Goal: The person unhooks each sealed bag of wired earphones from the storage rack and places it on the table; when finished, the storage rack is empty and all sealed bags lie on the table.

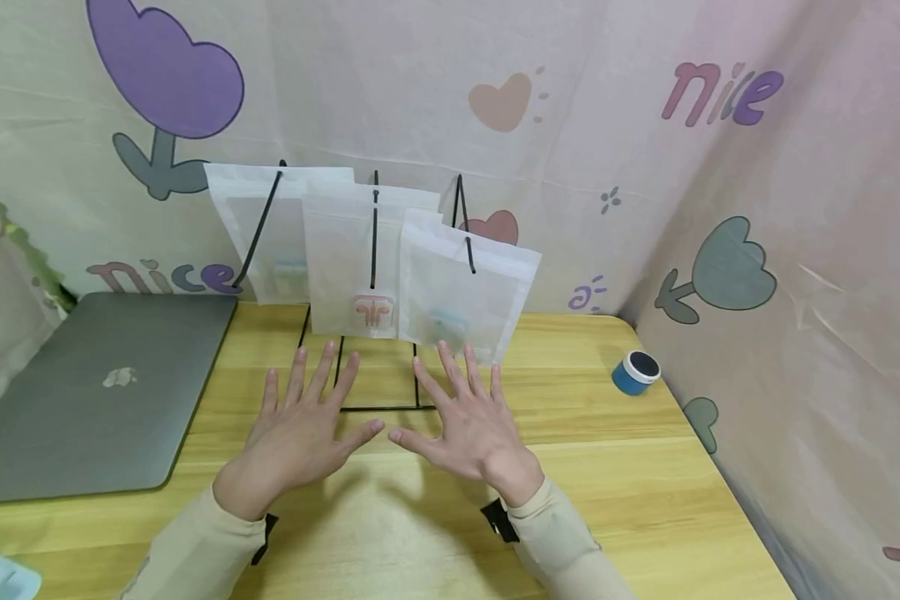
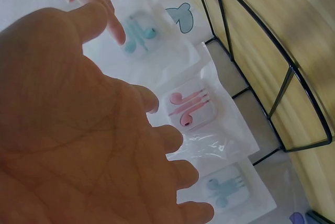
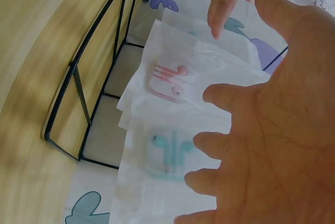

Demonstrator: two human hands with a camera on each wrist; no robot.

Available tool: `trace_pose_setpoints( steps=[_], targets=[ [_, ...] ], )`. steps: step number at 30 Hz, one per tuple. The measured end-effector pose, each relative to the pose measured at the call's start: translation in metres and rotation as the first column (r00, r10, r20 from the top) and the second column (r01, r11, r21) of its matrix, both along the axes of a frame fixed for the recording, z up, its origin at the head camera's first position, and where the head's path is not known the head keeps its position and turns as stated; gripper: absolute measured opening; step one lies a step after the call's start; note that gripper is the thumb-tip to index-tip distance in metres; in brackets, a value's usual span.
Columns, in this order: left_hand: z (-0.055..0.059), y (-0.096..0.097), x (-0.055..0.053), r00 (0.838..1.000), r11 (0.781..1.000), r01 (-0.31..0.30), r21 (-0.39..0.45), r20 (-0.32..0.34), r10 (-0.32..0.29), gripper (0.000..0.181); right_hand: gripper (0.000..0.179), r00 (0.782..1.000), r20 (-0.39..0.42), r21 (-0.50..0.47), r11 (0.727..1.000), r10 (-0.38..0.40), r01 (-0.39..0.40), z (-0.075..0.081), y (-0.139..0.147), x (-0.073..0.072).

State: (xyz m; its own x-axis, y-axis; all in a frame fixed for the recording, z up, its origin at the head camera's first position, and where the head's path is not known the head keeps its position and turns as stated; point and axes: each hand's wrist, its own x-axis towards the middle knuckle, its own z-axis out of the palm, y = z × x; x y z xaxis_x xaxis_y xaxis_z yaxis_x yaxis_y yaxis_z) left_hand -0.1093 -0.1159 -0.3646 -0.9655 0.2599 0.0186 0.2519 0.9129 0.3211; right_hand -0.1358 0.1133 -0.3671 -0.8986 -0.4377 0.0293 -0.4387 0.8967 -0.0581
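My left hand (image 1: 300, 437) and right hand (image 1: 474, 429) hover side by side above the wooden table, fingers spread and straight, palms down, holding nothing. Just beyond the fingertips stands a black wire rack (image 1: 381, 409). Three translucent white pouches hang from its hooks: a left pouch (image 1: 258, 229), a middle pouch (image 1: 337, 267) and a right pouch (image 1: 468, 287), partly overlapping. In the left wrist view, pink earphones (image 2: 189, 108) in a clear case show through the middle pouch. Teal earphones (image 3: 170, 150) show through the right pouch in the right wrist view. Pale blue earphones (image 2: 225, 190) sit in the left pouch.
A closed grey laptop (image 1: 112, 400) lies at the left of the table. Near the right edge stands a small blue jar (image 1: 633, 375) with a white rim and dark top. A light blue item (image 1: 0, 575) is cut off at bottom left. Patterned cloth (image 1: 570, 125) hangs behind.
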Motion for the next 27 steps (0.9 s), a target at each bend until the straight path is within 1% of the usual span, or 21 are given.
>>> trace_pose_setpoints(
  steps=[17,21,25,27],
  targets=[
    [-0.001,-0.004,-0.001,1.0,1.0,0.002,0.018,-0.009,-0.002,0.093,0.09,1.0,-0.003,0.0,1.0,0.013,-0.013,0.001,0.0,0.0],
    [-0.003,-0.006,-0.001,1.0,1.0,0.0,0.029,-0.012,0.0,0.093,0.089,1.0,0.006,-0.001,1.0,0.003,-0.003,0.002,0.002,0.001],
    [-0.006,-0.01,-0.005,1.0,0.999,-0.005,0.036,-0.005,0.005,0.096,0.089,1.0,0.0,0.004,1.0,-0.008,0.008,0.005,0.004,0.001],
    [-0.007,-0.014,-0.009,1.0,0.999,-0.016,0.037,0.01,0.016,0.099,0.089,1.0,-0.007,0.0,1.0,-0.004,0.004,0.006,0.004,0.001]
  ],
)
